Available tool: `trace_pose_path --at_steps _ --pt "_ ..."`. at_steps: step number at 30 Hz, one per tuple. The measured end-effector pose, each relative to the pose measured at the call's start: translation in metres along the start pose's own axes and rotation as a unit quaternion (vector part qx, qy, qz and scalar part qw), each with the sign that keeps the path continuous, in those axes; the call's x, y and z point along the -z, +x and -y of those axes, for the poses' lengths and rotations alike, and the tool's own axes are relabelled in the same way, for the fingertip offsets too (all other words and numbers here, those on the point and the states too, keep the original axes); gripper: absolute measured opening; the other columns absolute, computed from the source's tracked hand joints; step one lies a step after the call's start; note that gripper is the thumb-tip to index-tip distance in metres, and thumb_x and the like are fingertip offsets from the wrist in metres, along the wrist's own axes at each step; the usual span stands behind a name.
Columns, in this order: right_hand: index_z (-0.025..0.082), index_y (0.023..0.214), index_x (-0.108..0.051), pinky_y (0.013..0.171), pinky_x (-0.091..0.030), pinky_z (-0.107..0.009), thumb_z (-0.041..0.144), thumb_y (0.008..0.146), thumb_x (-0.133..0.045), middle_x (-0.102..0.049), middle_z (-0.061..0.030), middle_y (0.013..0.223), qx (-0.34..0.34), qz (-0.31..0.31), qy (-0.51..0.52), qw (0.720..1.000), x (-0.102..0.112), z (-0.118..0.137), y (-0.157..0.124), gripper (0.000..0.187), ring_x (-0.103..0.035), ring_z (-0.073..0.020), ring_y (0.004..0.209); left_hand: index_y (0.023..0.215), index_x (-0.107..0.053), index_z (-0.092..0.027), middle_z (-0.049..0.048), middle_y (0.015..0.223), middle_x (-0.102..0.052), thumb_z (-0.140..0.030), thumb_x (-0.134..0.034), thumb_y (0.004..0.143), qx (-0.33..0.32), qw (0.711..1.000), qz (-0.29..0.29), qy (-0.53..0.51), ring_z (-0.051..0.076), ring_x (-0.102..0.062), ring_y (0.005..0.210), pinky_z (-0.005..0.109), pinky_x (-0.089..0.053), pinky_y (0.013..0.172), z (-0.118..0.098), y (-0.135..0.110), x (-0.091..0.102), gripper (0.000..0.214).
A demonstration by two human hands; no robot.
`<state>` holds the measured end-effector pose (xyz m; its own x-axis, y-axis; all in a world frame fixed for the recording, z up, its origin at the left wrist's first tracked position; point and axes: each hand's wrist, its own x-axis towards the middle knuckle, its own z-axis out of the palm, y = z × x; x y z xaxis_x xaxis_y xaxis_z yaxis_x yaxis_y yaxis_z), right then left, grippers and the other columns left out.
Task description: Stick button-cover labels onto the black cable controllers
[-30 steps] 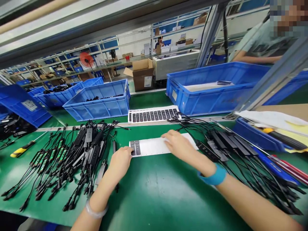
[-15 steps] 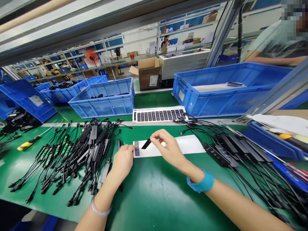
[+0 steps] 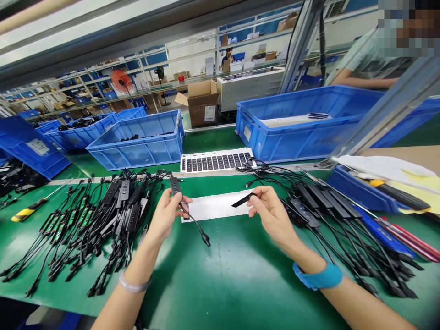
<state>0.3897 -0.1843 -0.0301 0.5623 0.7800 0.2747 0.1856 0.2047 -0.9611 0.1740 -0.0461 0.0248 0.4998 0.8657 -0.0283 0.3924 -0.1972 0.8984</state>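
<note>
My left hand grips a dark inline controller by its lower end, its cable and black plug hanging down to the right. Between the thumb and fingers of my right hand is a thin black label, held tilted. A white backing sheet lies on the green table beneath and between both hands. Behind it rests a sheet of black labels in a row. My left hand hides the left end of the backing sheet.
A heap of cabled controllers lies left, beside boards with green parts. More cabled controllers lie right. Blue bins stand along the back. A yellow-black screwdriver lies far left. A person's arm shows behind the right bin.
My left hand has left the backing sheet and lifted a cabled controller. My right hand has moved right with the black label still pinched. The camera view has shifted slightly.
</note>
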Motion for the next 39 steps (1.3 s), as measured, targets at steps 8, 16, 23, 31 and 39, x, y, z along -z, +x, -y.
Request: trace_pose_path --at_steps 8,16,23,31,39 --pt "0.024 0.097 -0.047 0.047 -0.044 -0.021 0.044 0.089 -0.057 -0.047 0.0027 0.079 -0.028 0.0 0.073 0.997 -0.003 0.007 -0.005 0.024 -0.052 -0.0112 0.062 0.107 -0.053 -0.013 0.0076 0.086 -0.069 -0.017 -0.067 0.076 0.167 0.871 0.171 -0.429 0.015 -0.066 0.072 0.037 -0.055 0.079 -0.015 -0.033 -0.07 0.034" --pt "0.021 0.092 -0.052 0.04 -0.036 -0.018 0.042 0.082 -0.064 -0.045 0.0051 0.069 -0.086 0.076 0.053 0.992 -0.019 0.011 -0.015 0.026 -0.042 -0.0074 0.049 0.128 -0.047 -0.016 0.0113 0.098 -0.07 -0.014 -0.079 0.065 0.177 0.863 0.25 -0.403 0.02 -0.069 0.083 0.035 -0.052 0.08 0.007 -0.039 -0.08 0.071" --pt "0.02 0.095 -0.058 0.045 -0.042 -0.019 0.035 0.082 -0.064 -0.048 0.0022 0.069 -0.108 0.112 0.029 0.987 -0.022 0.013 -0.024 0.021 -0.047 -0.0122 0.061 0.123 -0.053 -0.015 0.0119 0.094 -0.071 -0.016 -0.084 0.064 0.171 0.845 0.302 -0.407 0.021 -0.069 0.084 0.036 -0.052 0.082 0.01 -0.047 -0.083 0.066" --pt "0.02 0.093 -0.059 0.048 -0.043 -0.019 0.032 0.082 -0.063 -0.047 0.0025 0.068 -0.121 0.108 0.018 0.986 -0.023 0.014 -0.027 0.017 -0.047 -0.0121 0.061 0.124 -0.054 -0.015 0.0113 0.093 -0.071 -0.016 -0.083 0.066 0.168 0.843 0.306 -0.409 0.024 -0.069 0.09 0.039 -0.052 0.085 0.012 -0.048 -0.083 0.065" --pt "0.02 0.092 -0.059 0.048 -0.043 -0.019 0.031 0.082 -0.062 -0.05 0.0016 0.07 -0.108 0.103 0.011 0.989 -0.023 0.015 -0.028 0.014 -0.049 -0.0125 0.062 0.126 -0.052 -0.015 0.0114 0.094 -0.071 -0.014 -0.081 0.069 0.162 0.842 0.313 -0.409 0.024 -0.069 0.091 0.038 -0.053 0.086 0.014 -0.048 -0.083 0.064"
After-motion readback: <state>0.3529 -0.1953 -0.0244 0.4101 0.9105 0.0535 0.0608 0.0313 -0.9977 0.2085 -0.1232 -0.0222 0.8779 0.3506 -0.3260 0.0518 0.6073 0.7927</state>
